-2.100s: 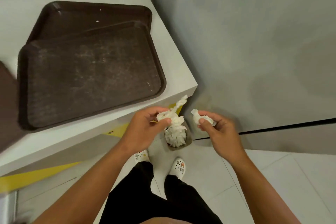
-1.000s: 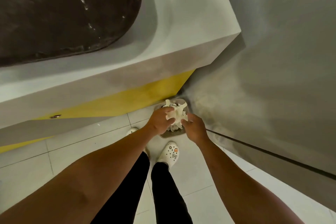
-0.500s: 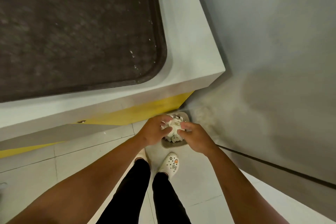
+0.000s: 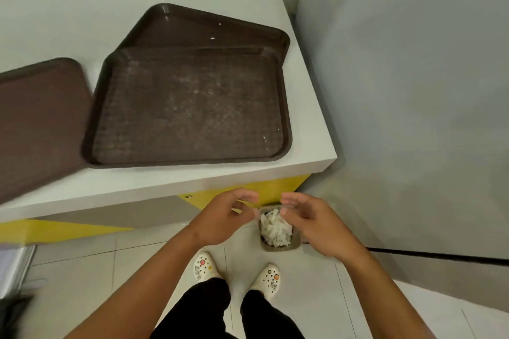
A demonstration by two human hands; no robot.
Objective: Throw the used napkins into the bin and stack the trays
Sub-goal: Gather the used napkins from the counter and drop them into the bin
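napkins binned, trays waiting to be stacked

the person is standing at the corner of the white counter (image 4: 308, 107), and both hands are hovering above the small bin (image 4: 279, 246) on the floor. the left hand (image 4: 223, 217) is showing loosely curled fingers with nothing between them, and the right hand (image 4: 311, 224) is likewise relaxed and holding nothing. the crumpled napkins (image 4: 275, 228) are lying inside the bin, filling it close to the rim, so the throwing step is looking finished and the stacking step is coming up.

three brown trays are sitting on the counter. the near tray (image 4: 187, 107) is lying partly over the far tray (image 4: 198, 27), which is turned at an angle beneath it, so the two are overlapping rather than squared. the left tray (image 4: 38, 118) is sitting just beside the near tray, running out of view at the left edge.

the next move is probably calling for both hands to be lifting up over the counter's front edge, taking a tray by its rims, and squaring it onto another.

the near tray's front rim is lying near the counter's front edge, and its right corner is sitting near the counter's right edge, so sliding it forward or right is risking a drop. the grey wall (image 4: 413, 91) is closing the right side. open counter is showing behind and to the left of the trays, giving the better room for aligning. the bin is standing just in front of the person's right shoe (image 4: 268, 279), so a step forward is risking a knock.
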